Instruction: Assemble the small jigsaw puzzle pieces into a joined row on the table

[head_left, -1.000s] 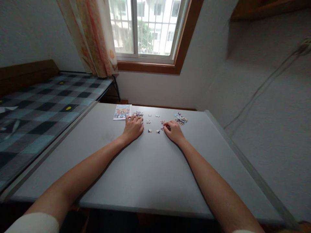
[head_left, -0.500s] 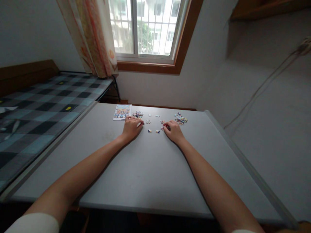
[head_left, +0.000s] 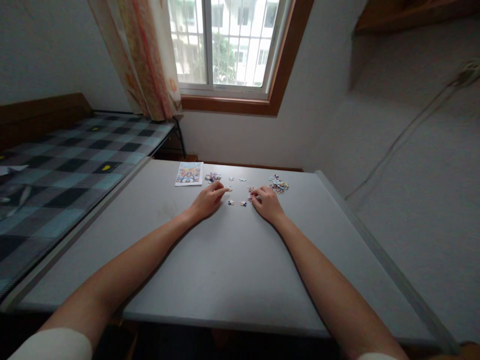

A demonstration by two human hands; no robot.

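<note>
My left hand (head_left: 210, 200) rests low over the table with its fingers bent and its index fingertip at a small jigsaw puzzle piece (head_left: 230, 188); its thumb is mostly hidden, and the fingertips look pinched at that piece. My right hand (head_left: 267, 202) is curled, thumb and fingers closed on the edge of a pinkish puzzle piece (head_left: 249, 198). Just beyond its fingertips lies another piece (head_left: 250, 189). Two dark-and-yellow pieces (head_left: 231, 203) lie between the hands, nearer to me. Farther back are two pale pieces (head_left: 243, 179).
On the grey-white table (head_left: 217, 270), a loose heap of pieces (head_left: 279, 186) lies right, and a smaller heap (head_left: 213, 177) lies behind my left hand. A printed picture sheet (head_left: 189, 173) lies at the back left. A checked bed (head_left: 86, 155) borders the table's left side.
My left hand has moved right and slightly nearer to me, its index finger now reaching the middle left piece. The picture sheet is less covered. My right hand has hardly moved.
</note>
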